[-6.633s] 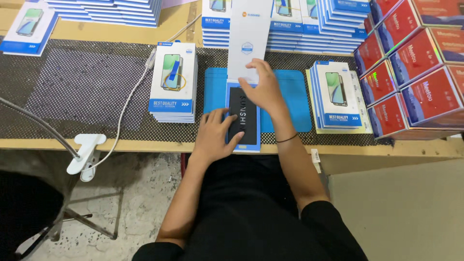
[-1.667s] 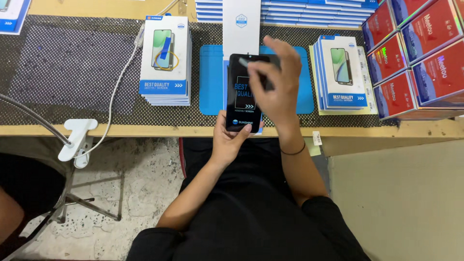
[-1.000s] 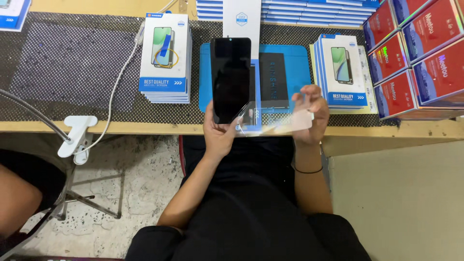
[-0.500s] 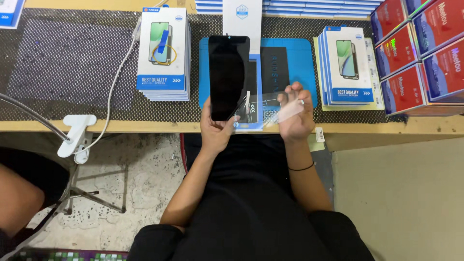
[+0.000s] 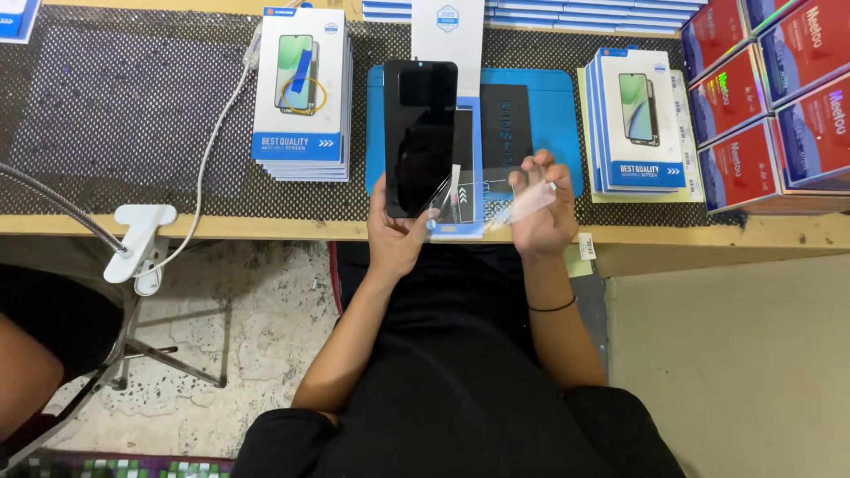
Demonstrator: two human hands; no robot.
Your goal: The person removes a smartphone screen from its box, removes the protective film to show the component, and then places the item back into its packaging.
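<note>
- Holding a black phone screen (image 5: 421,137) upright by its lower edge, the left hand (image 5: 396,232) has its fingers clenched around the panel's bottom corner, just above the front edge of the worktop (image 5: 221,226).
- A thin clear film (image 5: 496,205) stretches from the screen's lower right side across to the right hand (image 5: 542,205), whose fingers pinch the film's far end; one end of the film touches the screen, the rest hangs free in the air.
- Both hands sit close together over a blue mat (image 5: 558,115), which lies on a dark mesh sheet (image 5: 115,115) covering the worktop.
- On the mat, behind the film, lie a dark flat card (image 5: 506,119) and a white and blue sleeve (image 5: 469,190).
- A stack of white and blue boxes (image 5: 301,93) stands to the left of the mat; a similar stack (image 5: 639,119) stands to its right.
- Red boxes (image 5: 779,97) are lined up at the far right.
- A white clamp (image 5: 137,252) grips the worktop's front edge on the left, with a white cable (image 5: 208,159) running up from it.
- A thin black band (image 5: 553,307) circles the right wrist.
</note>
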